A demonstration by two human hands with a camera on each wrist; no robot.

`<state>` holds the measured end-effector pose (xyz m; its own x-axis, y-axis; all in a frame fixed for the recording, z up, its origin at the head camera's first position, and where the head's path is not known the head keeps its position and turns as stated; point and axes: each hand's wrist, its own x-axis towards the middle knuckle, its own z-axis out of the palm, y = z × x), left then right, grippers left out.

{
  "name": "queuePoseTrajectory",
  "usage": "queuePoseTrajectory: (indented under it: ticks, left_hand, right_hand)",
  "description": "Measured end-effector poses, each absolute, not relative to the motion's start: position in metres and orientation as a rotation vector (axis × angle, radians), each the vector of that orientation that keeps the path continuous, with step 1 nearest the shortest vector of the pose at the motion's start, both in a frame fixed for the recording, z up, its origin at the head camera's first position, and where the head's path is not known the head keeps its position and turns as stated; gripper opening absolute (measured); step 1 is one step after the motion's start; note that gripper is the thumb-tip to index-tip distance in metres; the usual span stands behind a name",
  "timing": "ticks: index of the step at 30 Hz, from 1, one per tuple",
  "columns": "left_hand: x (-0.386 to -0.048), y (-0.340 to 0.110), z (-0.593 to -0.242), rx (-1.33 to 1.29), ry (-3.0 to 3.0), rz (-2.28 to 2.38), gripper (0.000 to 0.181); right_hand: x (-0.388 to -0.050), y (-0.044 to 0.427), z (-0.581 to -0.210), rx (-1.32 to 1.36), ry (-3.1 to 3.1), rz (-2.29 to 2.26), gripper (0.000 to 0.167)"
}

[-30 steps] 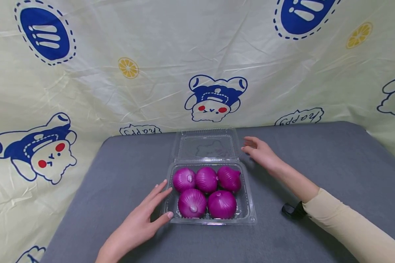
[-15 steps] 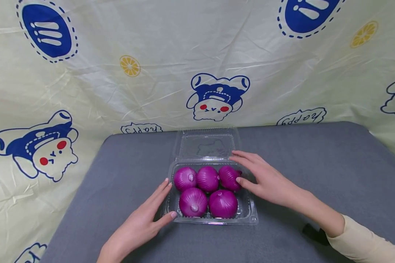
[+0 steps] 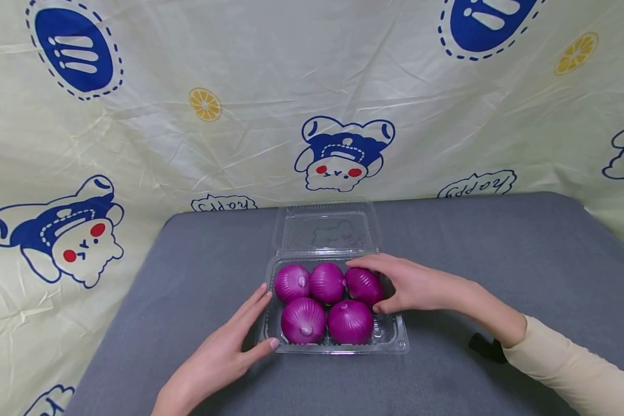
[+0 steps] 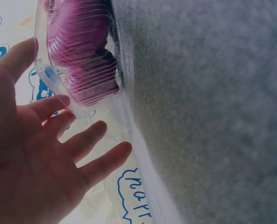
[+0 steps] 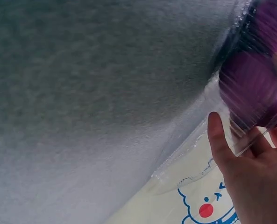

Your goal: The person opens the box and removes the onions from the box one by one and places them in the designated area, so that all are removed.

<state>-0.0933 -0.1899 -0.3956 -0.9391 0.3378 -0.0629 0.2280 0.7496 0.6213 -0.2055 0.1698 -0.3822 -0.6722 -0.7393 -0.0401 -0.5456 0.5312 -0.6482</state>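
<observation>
Several purple onions, in two rows, sit in a clear plastic clamshell container (image 3: 390, 346) on the table. My right hand (image 3: 423, 286) reaches over the container's right edge and holds the back-right onion (image 3: 362, 284), fingers curved over its far side and thumb at its near side. In the right wrist view this onion (image 5: 250, 86) shows through the clear wall, partly blurred. My left hand (image 3: 215, 352) lies along the container's left side with fingers spread, its fingertips at the rim. The left wrist view shows the left hand (image 4: 40, 149) with its palm toward the camera, holding nothing.
The container's clear lid (image 3: 327, 228) lies folded back behind the onions. Grey cloth covers the table (image 3: 473, 231). A printed curtain (image 3: 260, 104) hangs right behind the table's back edge. A dark object (image 3: 486, 348) sits under the right forearm.
My right hand has come from beside the lid, leftward and toward me, onto the back-right onion, and its fingers have closed round it. The left hand has hardly moved.
</observation>
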Motion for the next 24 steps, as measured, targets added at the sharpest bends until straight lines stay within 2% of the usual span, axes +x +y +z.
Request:
queuePoseTrajectory:
  ticks: [7,14,24]
  left_hand:
    - [-0.094,-0.190,-0.396,0.472,2.790,0.941,0.078]
    - [-0.093,-0.189,-0.395,0.456,2.795,0.934,0.079]
    - [-0.092,-0.187,-0.394,0.441,2.784,0.941,0.078]
  right_hand:
    - [-0.208,0.167,-0.378,-1.061,2.461,-0.862,0.075]
    - [-0.205,0.168,-0.375,-1.126,2.706,-0.819,0.074]
    - [-0.196,0.170,-0.371,-1.061,2.723,-1.135,0.076]
